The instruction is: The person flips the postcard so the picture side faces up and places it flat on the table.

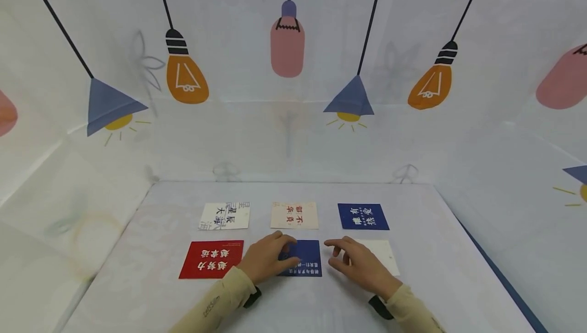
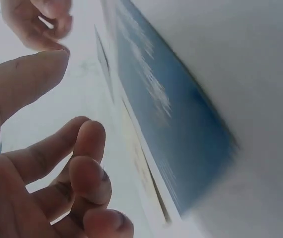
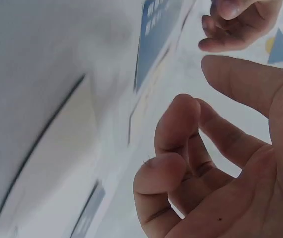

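Observation:
In the head view my left hand (image 1: pixel 267 257) hovers over the left part of a blue card (image 1: pixel 308 256) with white lettering. Its thumb and fingers are bent and apart, with nothing between them. The left wrist view shows the same blue card (image 2: pixel 166 104), blurred, beside the loosely curled fingers (image 2: pixel 89 178). My right hand (image 1: pixel 361 265) hangs between that card and a white card (image 1: pixel 384 252), partly covering the white one. The right wrist view shows its thumb and fingers (image 3: pixel 174 124) apart, holding nothing, near the white card (image 3: pixel 52 158).
A red card (image 1: pixel 211 259) lies left of my left hand. Behind, in a row, lie a white card with dark lettering (image 1: pixel 224 216), a cream card with red lettering (image 1: pixel 294 215) and another blue card (image 1: pixel 364 216). A lamp-patterned sheet (image 1: pixel 247 134) rises behind the white table (image 1: pixel 151 251).

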Demonstrator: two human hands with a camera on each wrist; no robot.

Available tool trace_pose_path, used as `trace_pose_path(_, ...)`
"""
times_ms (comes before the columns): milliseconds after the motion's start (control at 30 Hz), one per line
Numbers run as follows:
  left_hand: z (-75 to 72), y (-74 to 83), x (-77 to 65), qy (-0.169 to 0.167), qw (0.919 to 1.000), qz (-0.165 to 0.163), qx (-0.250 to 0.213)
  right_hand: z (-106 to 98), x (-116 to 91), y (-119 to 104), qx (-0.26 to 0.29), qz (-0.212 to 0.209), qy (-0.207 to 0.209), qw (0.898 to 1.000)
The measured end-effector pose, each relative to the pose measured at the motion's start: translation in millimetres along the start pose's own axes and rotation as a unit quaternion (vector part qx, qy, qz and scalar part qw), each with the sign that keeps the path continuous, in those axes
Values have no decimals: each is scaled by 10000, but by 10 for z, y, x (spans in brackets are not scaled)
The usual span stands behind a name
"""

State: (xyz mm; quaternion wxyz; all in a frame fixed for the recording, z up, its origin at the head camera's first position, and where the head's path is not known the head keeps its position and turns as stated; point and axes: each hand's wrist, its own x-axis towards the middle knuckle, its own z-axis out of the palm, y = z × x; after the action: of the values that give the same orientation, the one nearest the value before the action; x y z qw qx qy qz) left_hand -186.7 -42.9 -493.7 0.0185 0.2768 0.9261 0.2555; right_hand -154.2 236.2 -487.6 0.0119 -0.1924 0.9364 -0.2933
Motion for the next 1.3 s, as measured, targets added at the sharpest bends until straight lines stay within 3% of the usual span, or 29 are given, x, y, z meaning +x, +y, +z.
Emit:
trace_pose_path(100, 64, 116, 107, 37, 9999, 135, 25, -66, -31, 68, 17, 46, 58, 10000)
trace_pose_path(467, 446, 582, 586, 272, 9933, 526, 996, -350, -189, 381, 258, 383, 365, 9983)
trace_pose_path(733, 738, 799, 853, 205, 9833, 409, 1760, -493, -274, 546, 303, 779, 544, 9950)
trace_pose_path(1033, 776, 921, 892, -291, 9799, 43, 1975, -560, -376, 695, 294, 1157, 592, 9911)
trace_pose_path(1300, 794, 947, 913, -295, 9806, 69, 1936, -687, -454, 919, -106, 1612, 375, 9862)
